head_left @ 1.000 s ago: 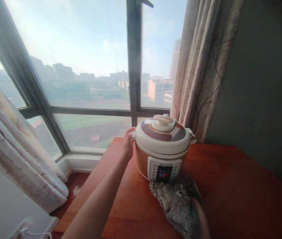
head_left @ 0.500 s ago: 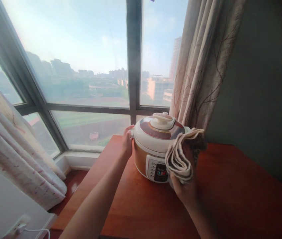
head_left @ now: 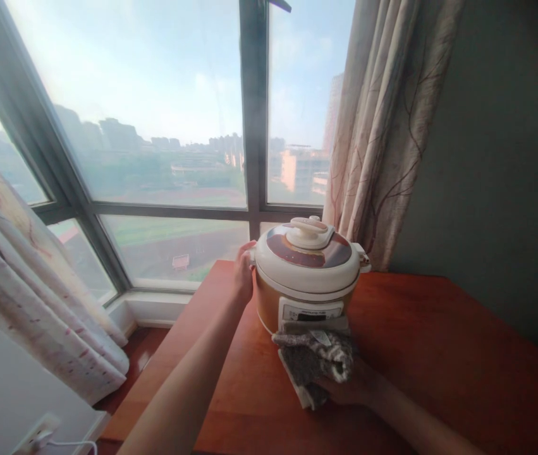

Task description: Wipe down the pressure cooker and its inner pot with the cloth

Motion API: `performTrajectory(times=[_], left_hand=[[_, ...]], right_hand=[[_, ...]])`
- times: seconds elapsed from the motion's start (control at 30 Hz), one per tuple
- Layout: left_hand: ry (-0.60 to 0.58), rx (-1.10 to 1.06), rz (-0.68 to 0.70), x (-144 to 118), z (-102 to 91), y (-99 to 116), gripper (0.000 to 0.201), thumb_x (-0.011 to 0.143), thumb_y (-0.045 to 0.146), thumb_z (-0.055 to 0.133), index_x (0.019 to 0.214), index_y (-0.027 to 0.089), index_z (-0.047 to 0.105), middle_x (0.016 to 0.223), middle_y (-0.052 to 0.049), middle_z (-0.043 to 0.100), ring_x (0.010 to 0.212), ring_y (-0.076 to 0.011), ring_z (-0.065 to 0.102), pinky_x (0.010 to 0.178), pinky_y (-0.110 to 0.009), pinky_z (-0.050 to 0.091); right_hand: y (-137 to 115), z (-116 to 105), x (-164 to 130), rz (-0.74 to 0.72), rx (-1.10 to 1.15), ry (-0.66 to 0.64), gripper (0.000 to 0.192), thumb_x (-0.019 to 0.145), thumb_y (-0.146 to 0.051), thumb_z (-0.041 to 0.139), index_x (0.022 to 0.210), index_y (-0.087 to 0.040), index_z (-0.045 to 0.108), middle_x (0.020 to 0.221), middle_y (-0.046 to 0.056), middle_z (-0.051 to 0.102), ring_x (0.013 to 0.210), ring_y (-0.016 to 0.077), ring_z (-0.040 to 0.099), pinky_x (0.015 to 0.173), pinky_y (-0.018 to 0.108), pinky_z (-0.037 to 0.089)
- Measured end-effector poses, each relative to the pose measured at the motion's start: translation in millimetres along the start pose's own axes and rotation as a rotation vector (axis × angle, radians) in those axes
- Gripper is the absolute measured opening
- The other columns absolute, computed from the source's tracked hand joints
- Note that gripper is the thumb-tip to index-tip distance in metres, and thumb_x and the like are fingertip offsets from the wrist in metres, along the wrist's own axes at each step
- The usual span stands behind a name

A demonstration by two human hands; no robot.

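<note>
Cooker stands on the table near its window-side edge, lid on, with the curtain just behind it to the right. Left hand is flat against the cooker's left side under the lid rim, fingers spread and closed on nothing. Right hand grips a bunched grey cloth, pressing it to the lower front of the cooker over the control panel.
</note>
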State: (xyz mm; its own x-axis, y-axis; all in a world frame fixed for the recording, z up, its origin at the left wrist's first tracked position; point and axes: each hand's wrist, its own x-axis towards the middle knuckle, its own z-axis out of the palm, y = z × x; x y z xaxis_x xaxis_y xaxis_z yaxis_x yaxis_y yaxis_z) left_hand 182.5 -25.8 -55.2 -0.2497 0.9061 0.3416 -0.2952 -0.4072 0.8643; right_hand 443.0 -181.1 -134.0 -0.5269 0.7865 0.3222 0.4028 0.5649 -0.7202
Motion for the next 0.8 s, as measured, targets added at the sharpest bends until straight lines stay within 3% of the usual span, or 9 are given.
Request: performTrajectory(times=[0.13,0.23,0.3,0.4,0.5,0.57,0.67,0.8], left_hand=[[-0.005,0.014,0.004,1,-0.8,-2,0.035,0.083,0.05,0.057,0.107,0.024,0.062,0.095,-0.004,0.064,0.083,-0.0214,0.059,0.068,-0.031,0.047],[-0.007,-0.004,0.003,2,-1.0,-3,0.035,0.083,0.047,0.056,0.107,0.024,0.062,0.097,-0.004,0.064,0.085,-0.0213,0.058,0.069,-0.03,0.046],[-0.001,-0.022,0.001,1,-0.7,-3,0.034,0.083,0.045,0.055,0.108,0.023,0.062,0.097,-0.004,0.065,0.085,-0.0207,0.057,0.069,-0.029,0.044],[0.002,-0.026,0.002,0,-0.1,-2,0.036,0.083,0.048,0.054,0.108,0.023,0.062,0.095,-0.004,0.065,0.084,-0.0211,0.057,0.067,-0.029,0.044],[0.0,-0.011,-0.002,-1,1.0,-1,0.039,0.082,0.053,0.055,0.107,0.024,0.062,0.095,-0.005,0.064,0.086,-0.0225,0.058,0.068,-0.031,0.045],[0.013,-0.015,-0.004,0,2.0,-2,0.038,0.082,0.053,0.056,0.106,0.024,0.061,0.096,-0.004,0.064,0.087,-0.0224,0.058,0.07,-0.031,0.045],[0.028,-0.035,-0.01,1,3.6,-4,0.037,0.082,0.052,0.055,0.106,0.024,0.06,0.095,-0.004,0.064,0.086,-0.0216,0.059,0.072,-0.031,0.046],[0.01,-0.029,0.024,0,3.4,-6,0.041,0.082,0.055,0.055,0.108,0.024,0.059,0.095,-0.004,0.066,0.086,-0.0225,0.061,0.073,-0.033,0.048]], right_hand=[[-14,-21,11,-0.157,-0.214,-0.086,0.038,0.071,-0.023,0.063,0.106,-0.029,0.077,0.111,0.004,0.077,0.105,0.0277,0.069,0.1,0.044,0.051],[-23,-37,21,-0.337,-0.551,-0.03,0.045,0.066,-0.013,0.063,0.102,-0.034,0.078,0.099,0.002,0.079,0.096,0.0252,0.07,0.096,0.037,0.05],[-30,-49,30,-0.419,-0.761,0.128,0.044,0.068,-0.019,0.068,0.108,-0.035,0.077,0.099,0.003,0.077,0.097,0.0268,0.067,0.101,0.042,0.045],[-44,-70,50,-0.437,-0.868,0.41,0.065,0.07,-0.046,0.071,0.132,-0.028,0.064,0.128,0.011,0.065,0.122,0.0377,0.053,0.112,0.061,0.028],[-59,-85,71,-0.381,-0.738,0.627,0.071,0.077,-0.045,0.063,0.143,-0.021,0.052,0.155,0.014,0.04,0.141,0.0414,0.033,0.114,0.06,0.025],[-68,-90,81,-0.331,-0.596,0.713,0.067,0.082,-0.037,0.055,0.146,-0.018,0.046,0.154,0.014,0.041,0.141,0.0366,0.036,0.113,0.054,0.031],[-84,-89,91,-0.281,-0.526,0.713,0.065,0.083,-0.033,0.052,0.146,-0.018,0.045,0.143,0.012,0.054,0.131,0.0327,0.048,0.112,0.053,0.033],[-115,-73,102,-0.28,-0.677,0.48,0.063,0.081,-0.037,0.058,0.141,-0.02,0.052,0.149,0.009,0.051,0.136,0.0346,0.042,0.118,0.057,0.02]])
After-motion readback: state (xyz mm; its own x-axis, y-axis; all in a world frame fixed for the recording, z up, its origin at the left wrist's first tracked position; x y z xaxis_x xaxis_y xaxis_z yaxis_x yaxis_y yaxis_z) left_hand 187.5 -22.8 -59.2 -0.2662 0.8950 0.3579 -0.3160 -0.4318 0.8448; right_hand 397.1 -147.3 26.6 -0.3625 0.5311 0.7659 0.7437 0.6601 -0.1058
